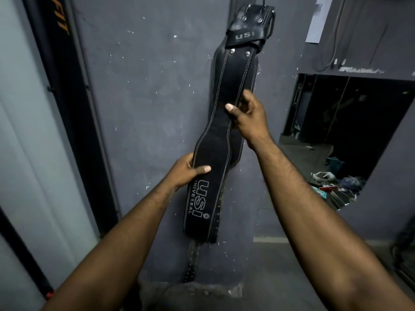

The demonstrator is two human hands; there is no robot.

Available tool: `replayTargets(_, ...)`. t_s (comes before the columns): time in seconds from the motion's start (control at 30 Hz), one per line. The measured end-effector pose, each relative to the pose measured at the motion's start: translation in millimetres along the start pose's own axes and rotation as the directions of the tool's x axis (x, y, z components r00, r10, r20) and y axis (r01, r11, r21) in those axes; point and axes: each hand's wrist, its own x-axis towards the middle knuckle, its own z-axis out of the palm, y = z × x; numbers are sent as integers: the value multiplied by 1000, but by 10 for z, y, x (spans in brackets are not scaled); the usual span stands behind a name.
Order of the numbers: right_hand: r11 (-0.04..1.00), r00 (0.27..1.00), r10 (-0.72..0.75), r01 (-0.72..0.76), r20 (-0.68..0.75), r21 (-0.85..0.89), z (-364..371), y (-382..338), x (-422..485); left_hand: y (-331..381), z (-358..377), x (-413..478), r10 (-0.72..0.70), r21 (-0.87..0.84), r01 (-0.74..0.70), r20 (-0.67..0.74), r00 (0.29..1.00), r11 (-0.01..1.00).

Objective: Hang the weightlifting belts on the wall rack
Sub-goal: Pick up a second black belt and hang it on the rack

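A black leather weightlifting belt with white stitching and "USI UNIVERSAL" lettering hangs down a grey wall from a hook near its buckle end at the top. My left hand grips the belt's left edge low down, thumb across the front. My right hand holds the belt's right edge at its wide middle, thumb on the front. A second, narrower strap with holes dangles behind and below the front belt. The hook itself is mostly hidden.
The grey wall is flecked with white paint. A dark door frame runs down the left. At the right, a dark opening shows clutter on the floor. Cables hang on the upper right wall.
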Motion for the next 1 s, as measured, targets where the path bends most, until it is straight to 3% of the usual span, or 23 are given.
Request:
replayTargets(0.07,1000,1000,0,0,-8,6,-2,-44,11,-113,7,-56,-62,99,57,47,997,993)
replayTargets(0.23,998,998,-56,56,-21,30,31,-85,1,-189,140,-126,30,193,-2,-142,989,981)
replayTargets(0.33,998,998,-60,60,-28,14,18,-137,-39,-261,129,-160,-68,106,71,-30,997,992)
replayTargets(0.4,997,997,-73,73,-5,3,-4,-202,-48,-346,138,-198,-97,142,91,33,995,986)
replayTargets(0.57,994,994,-113,113,-3,1,-51,-300,-78,-331,192,-252,-25,206,41,-81,996,978)
replayTargets(0.7,995,995,-100,101,-18,23,-70,-295,-68,-481,188,-294,-128,189,112,75,989,975)
replayTargets(0.87,996,997,-81,81,-1,38,-57,-272,-100,-676,273,-335,-114,241,130,-76,991,962)
replayTargets(1.0,998,999,-41,40,13,43,-48,-188,-97,-755,307,-396,-196,260,181,32,980,948)
